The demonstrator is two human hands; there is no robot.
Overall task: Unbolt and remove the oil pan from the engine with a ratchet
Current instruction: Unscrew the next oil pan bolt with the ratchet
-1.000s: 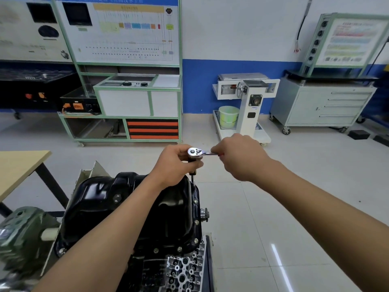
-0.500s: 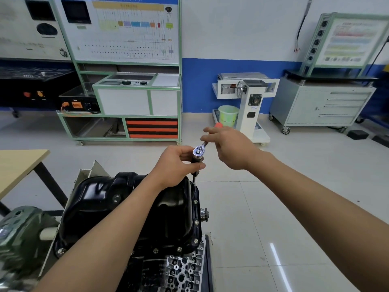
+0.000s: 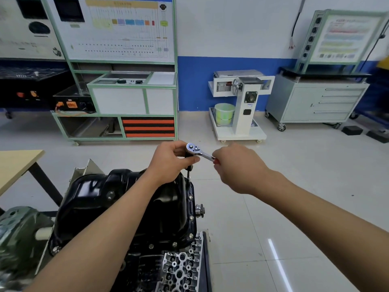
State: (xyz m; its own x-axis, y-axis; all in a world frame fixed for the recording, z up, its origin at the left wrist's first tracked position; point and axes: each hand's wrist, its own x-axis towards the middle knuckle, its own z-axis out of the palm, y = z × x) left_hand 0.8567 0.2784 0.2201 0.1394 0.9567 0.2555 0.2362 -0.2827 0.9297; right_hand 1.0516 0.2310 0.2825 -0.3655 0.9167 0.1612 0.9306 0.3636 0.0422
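Ratchet [image 3: 199, 151] gripped at both ends: the left hand [image 3: 168, 163] curls its fingers round the head and the black extension dropping from it, the right hand [image 3: 237, 167], just to its right, pinches the red-tipped handle, and the glossy black oil pan [image 3: 117, 199] sits directly beneath the left hand, atop the engine [image 3: 179, 268].
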